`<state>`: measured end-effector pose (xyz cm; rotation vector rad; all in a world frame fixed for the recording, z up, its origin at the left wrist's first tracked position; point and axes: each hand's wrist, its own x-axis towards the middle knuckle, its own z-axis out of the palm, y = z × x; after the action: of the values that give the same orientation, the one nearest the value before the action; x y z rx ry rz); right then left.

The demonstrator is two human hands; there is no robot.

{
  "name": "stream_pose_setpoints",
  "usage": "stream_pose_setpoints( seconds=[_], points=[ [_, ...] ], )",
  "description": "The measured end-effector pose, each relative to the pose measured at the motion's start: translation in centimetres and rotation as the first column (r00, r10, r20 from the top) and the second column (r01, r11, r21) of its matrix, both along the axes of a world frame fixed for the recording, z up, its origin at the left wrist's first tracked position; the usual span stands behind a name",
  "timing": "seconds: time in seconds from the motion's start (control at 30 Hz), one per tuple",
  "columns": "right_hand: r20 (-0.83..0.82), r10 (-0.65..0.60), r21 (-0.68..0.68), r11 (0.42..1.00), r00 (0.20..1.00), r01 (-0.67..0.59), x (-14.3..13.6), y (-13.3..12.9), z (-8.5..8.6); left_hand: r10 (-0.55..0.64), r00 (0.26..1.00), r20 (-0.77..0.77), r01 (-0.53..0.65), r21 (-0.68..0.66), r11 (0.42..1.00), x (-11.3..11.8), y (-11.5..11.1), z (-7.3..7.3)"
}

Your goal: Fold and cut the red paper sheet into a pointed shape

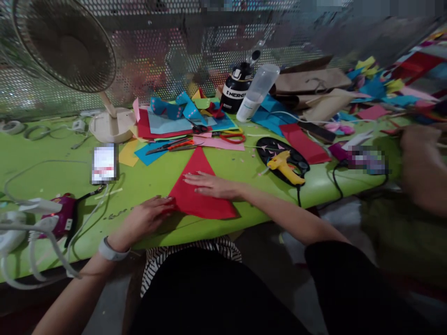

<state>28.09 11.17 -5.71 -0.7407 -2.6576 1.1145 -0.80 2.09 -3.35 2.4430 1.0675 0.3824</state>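
A red paper cone or folded triangle (206,204) lies on the green table in front of me, its point facing away. My right hand (216,186) rests flat across its middle, fingers stretched out to the left. At its lower left corner, my left hand (150,215) has its fingers bent over the red edge, the thumb mostly hidden. Beyond the point lie orange-handled scissors (179,145) and stacked coloured sheets (171,125). Right of the red paper, a yellow hot glue gun (286,168) sits on a black palette-shaped tray (268,144).
A fan (111,123), a phone (104,163) and a purple device with white plugs (63,214) stand on the left. Behind are a black bottle (235,90) and a tilted clear bottle (260,90). Paper scraps crowd the right, where another person's arm (422,163) reaches in.
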Motion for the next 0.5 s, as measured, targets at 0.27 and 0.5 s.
stream_pose_setpoints(
  seconds=[0.27, 0.5],
  points=[
    [-0.068, -0.056, -0.36, 0.933, 0.996, 0.028, 5.1, 0.0, 2.5, 0.335, 0.94, 0.07, -0.314, -0.215, 0.925, 0.9, 0.6, 0.4],
    [-0.073, -0.606, -0.202, 0.787, 0.792, 0.583, 2.7, -0.8, -0.1, 0.512, 0.849, 0.131, -0.477, -0.228, 0.849, 1.3, 1.1, -0.1]
  ],
)
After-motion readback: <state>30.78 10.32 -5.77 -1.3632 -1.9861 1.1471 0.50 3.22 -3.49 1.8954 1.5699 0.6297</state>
